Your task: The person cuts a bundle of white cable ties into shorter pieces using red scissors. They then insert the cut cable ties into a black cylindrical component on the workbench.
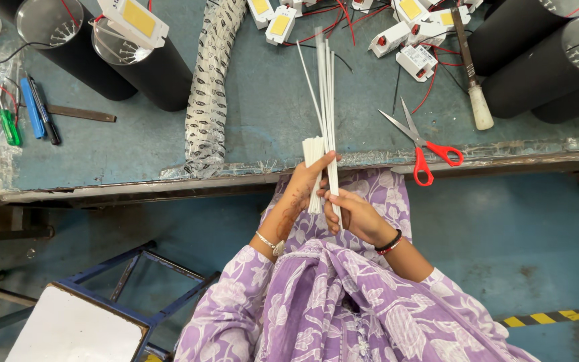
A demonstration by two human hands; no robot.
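Right now your surface (256, 127) spans the upper frame, with black cylinders (162, 67) upper left and red-handled scissors (430, 151) right of centre. At centre, your left hand (299, 191) is wrapped round a short bundle of white tubes (314, 157), while your right hand (356, 214) pinches the long white strips (324, 87). Keep the ends level and the grip firm, so none slide out.
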